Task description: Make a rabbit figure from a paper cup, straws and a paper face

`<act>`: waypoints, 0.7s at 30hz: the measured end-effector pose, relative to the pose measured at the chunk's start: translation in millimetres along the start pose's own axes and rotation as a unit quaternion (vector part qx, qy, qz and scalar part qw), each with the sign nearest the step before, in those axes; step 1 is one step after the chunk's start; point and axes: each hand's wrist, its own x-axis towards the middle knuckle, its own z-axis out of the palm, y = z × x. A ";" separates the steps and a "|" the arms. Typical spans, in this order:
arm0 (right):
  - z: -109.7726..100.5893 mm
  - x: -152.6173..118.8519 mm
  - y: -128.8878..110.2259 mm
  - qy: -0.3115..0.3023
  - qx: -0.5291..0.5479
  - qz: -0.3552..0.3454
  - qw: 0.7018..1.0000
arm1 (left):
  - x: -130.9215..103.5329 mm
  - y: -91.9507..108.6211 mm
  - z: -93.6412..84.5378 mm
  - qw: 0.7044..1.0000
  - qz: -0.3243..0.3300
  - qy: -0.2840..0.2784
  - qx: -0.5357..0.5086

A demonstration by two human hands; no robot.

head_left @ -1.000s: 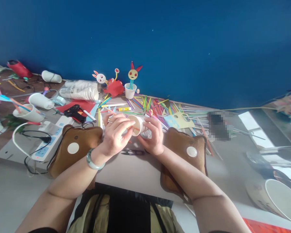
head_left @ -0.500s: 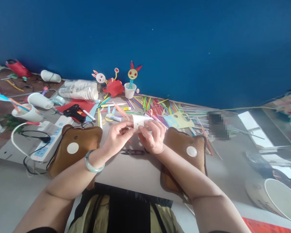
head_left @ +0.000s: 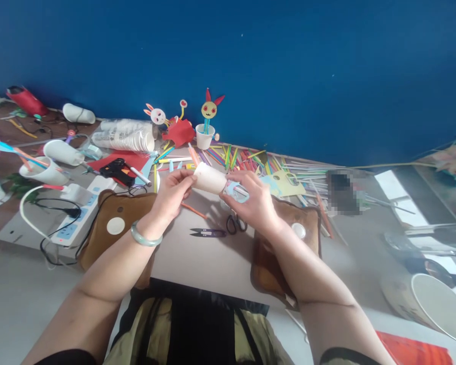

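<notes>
Head view: the white paper cup [head_left: 210, 179] lies sideways between the hands, above the table [head_left: 197, 268]. The left hand [head_left: 170, 195] pinches its left end between thumb and fingers. The right hand [head_left: 258, 203] holds its right end in a wider, curved grip; which end is open cannot be clearly determined. The thread snips [head_left: 207, 232] and scissors [head_left: 236, 224] lie on the near side of the cup, apart from it.

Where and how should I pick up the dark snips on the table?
The snips are probably best gripped by the handle half, from the near side: they lie flat, blades pointing left, with black scissors close by the right end.
</notes>
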 end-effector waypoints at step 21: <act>25.6 -17.6 -51.6 -0.522 -0.196 0.005 0.830 | 2.8 -15.0 -4.1 0.995 0.072 0.018 0.073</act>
